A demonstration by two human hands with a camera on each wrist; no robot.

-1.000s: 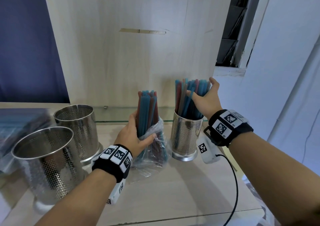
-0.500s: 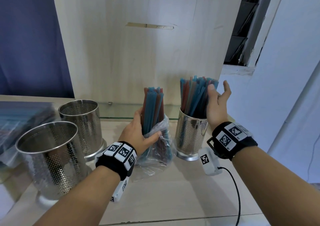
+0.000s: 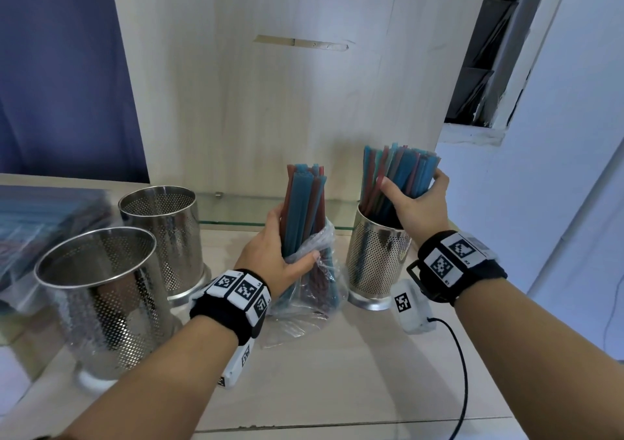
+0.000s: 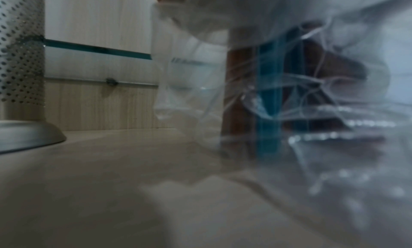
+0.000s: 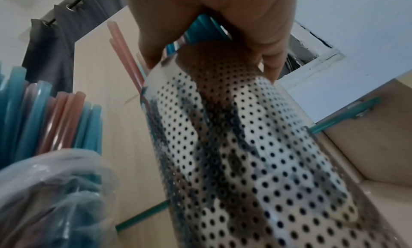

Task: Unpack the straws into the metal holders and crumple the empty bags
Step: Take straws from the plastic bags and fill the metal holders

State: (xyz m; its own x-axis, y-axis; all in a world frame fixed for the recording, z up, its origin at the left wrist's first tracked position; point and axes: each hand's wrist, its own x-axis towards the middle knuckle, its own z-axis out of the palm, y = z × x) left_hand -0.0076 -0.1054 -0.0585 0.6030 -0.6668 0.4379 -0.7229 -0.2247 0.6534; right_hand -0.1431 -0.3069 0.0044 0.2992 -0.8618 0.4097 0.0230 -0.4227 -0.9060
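My left hand grips an upright bundle of blue and red straws whose lower half sits in a clear plastic bag resting on the wooden shelf. Seen through the left wrist camera, the bag fills the right side, with straws showing through it. To the right stands a perforated metal holder full of straws. My right hand curls its fingers and thumb round those straws just above the rim. The right wrist view shows the holder close up beneath my fingers.
Two empty perforated metal holders stand at the left. A blurred pack of straws lies at the far left. A wooden panel rises behind; a glass strip runs along its foot. A cable trails off the right wrist.
My right hand went from lying open against the far side of the straws in the holder to closing round them. The left hand kept its hold on the bagged bundle.
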